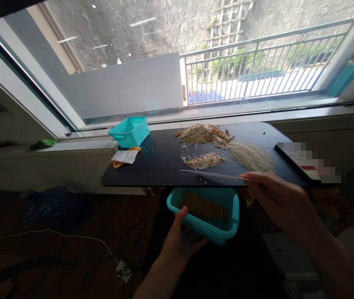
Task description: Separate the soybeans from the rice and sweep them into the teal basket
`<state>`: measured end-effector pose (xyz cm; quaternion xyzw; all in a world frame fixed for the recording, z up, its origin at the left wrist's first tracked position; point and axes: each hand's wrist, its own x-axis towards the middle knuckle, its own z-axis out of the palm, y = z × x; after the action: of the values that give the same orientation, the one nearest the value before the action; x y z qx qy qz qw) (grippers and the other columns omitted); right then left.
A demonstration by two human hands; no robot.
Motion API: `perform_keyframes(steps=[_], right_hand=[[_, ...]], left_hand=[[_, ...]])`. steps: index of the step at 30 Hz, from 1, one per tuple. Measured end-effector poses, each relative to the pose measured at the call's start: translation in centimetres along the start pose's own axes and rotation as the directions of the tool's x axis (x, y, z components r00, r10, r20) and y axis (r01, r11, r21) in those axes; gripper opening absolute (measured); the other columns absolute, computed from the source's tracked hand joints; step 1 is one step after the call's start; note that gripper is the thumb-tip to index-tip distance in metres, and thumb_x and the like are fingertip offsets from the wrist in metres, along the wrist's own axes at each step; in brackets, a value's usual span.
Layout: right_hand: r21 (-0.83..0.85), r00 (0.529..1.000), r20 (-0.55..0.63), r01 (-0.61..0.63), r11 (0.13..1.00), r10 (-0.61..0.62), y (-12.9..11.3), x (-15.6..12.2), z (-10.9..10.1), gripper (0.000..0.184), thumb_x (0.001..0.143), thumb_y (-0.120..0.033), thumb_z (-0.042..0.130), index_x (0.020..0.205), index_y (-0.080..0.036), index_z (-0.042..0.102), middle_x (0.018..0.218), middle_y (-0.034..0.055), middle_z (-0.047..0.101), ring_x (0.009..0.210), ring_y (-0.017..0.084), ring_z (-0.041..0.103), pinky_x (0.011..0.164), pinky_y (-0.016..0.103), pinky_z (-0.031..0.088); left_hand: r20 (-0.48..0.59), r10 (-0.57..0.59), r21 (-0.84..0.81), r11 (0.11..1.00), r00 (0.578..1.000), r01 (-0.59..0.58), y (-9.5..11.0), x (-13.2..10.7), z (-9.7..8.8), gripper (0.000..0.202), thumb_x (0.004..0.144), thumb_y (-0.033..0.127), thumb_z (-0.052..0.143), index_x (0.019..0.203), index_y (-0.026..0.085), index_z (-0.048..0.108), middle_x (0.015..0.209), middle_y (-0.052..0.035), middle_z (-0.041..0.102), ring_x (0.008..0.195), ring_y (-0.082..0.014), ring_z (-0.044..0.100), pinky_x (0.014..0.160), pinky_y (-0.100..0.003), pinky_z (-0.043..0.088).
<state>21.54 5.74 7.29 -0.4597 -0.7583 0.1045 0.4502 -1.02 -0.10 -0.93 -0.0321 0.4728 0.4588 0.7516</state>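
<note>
My left hand (178,243) grips the near side of a teal plastic basket (206,226), thumb over its rim. The basket sits just below the table's front edge, with yellow-brown beans (204,205) inside. Between the fingers of my right hand (279,193) is a thin flat strip (214,174), seen nearly edge-on along the front of the tabletop. A couple of loose beans (205,182) lie by the strip. Behind it is a small pile of mixed rice and beans (206,160). Farther back lies a larger mixed heap (198,133), and white rice (251,156) spreads to its right.
The dark tabletop (158,166) stands against a window. A second teal basket (131,135) and a white-and-orange packet (125,157) are at its left. A dark-edged flat object (298,160), partly blurred out, lies right. A power strip (123,270) with cables is on the floor.
</note>
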Motion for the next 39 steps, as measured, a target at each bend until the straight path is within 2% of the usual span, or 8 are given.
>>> perform_keyframes(steps=[6, 10, 15, 21, 28, 32, 39], right_hand=[[0.059, 0.999, 0.043, -0.005, 0.998, 0.002, -1.3, -2.1, -1.6, 0.012, 0.086, -0.034, 0.060, 0.096, -0.031, 0.068, 0.088, -0.0013, 0.075, 0.073, 0.018, 0.070, 0.066, 0.028, 0.057], [0.042, 1.000, -0.015, 0.000, 0.999, 0.001, -1.8, -1.7, -1.7, 0.014, 0.086, -0.035, 0.060, 0.097, -0.032, 0.068, 0.089, -0.0011, 0.074, 0.072, 0.018, 0.069, 0.067, 0.028, 0.057], [-0.010, 0.994, -0.110, 0.000, 1.000, -0.001, -0.6, 2.0, 0.9, 0.014, 0.086, -0.033, 0.061, 0.094, -0.026, 0.070, 0.089, 0.0013, 0.075, 0.077, 0.019, 0.069, 0.074, 0.031, 0.055], [0.011, 0.997, -0.039, 0.063, 0.998, -0.063, 0.0, 5.9, 4.4, 0.018, 0.087, -0.032, 0.058, 0.094, -0.023, 0.072, 0.086, 0.0020, 0.075, 0.074, 0.016, 0.068, 0.070, 0.029, 0.054], [-0.009, 0.998, 0.004, 0.055, 0.998, -0.055, 0.5, 7.2, 5.7, 0.021, 0.087, -0.031, 0.057, 0.093, -0.021, 0.073, 0.086, 0.0038, 0.075, 0.074, 0.016, 0.067, 0.070, 0.029, 0.052], [0.011, 0.999, 0.013, 0.052, 0.999, -0.052, 1.0, 6.9, 5.3, 0.022, 0.087, -0.034, 0.056, 0.092, -0.021, 0.073, 0.083, 0.0028, 0.075, 0.070, 0.015, 0.067, 0.065, 0.027, 0.052], [0.033, 1.000, 0.007, 0.006, 0.999, -0.006, 0.3, 5.9, 3.2, 0.021, 0.085, -0.037, 0.059, 0.092, -0.024, 0.073, 0.083, 0.0015, 0.075, 0.070, 0.015, 0.066, 0.064, 0.025, 0.052]], left_hand=[[-0.001, -0.003, -0.007, 1.000, 1.000, 0.003, -0.1, -0.1, 0.1, 0.064, 0.083, 0.052, 0.061, 0.132, 0.014, 0.049, 0.131, -0.0203, 0.057, 0.116, -0.0359, 0.059, 0.086, -0.048, 0.057], [-0.001, -0.005, -0.011, 1.000, 1.000, 0.005, -0.1, -0.1, 0.2, 0.063, 0.082, 0.051, 0.062, 0.133, 0.015, 0.050, 0.131, -0.0197, 0.057, 0.116, -0.0367, 0.059, 0.086, -0.048, 0.057], [-0.022, 0.005, 0.000, 1.000, 1.000, -0.005, -0.1, -0.1, 0.2, 0.061, 0.083, 0.049, 0.061, 0.133, 0.015, 0.049, 0.128, -0.0191, 0.059, 0.111, -0.0356, 0.062, 0.084, -0.048, 0.057], [-0.019, 0.012, -0.009, 1.000, 1.000, -0.013, 0.1, 0.1, -0.2, 0.060, 0.084, 0.049, 0.061, 0.133, 0.015, 0.049, 0.126, -0.0189, 0.061, 0.106, -0.0339, 0.064, 0.083, -0.047, 0.057], [-0.040, 0.019, -0.033, 0.999, 0.999, -0.020, 0.5, 0.1, -1.0, 0.060, 0.083, 0.048, 0.063, 0.132, 0.015, 0.050, 0.129, -0.0185, 0.059, 0.108, -0.0332, 0.063, 0.085, -0.047, 0.057], [-0.033, 0.020, -0.036, 0.999, 0.999, -0.021, 0.6, 0.3, -1.2, 0.060, 0.083, 0.049, 0.062, 0.131, 0.014, 0.051, 0.127, -0.0185, 0.060, 0.105, -0.0328, 0.064, 0.084, -0.047, 0.057], [-0.052, 0.023, -0.037, 0.999, 0.998, -0.024, 0.9, 0.5, -1.3, 0.060, 0.083, 0.048, 0.063, 0.131, 0.014, 0.051, 0.123, -0.0187, 0.062, 0.102, -0.0323, 0.065, 0.082, -0.046, 0.058]])
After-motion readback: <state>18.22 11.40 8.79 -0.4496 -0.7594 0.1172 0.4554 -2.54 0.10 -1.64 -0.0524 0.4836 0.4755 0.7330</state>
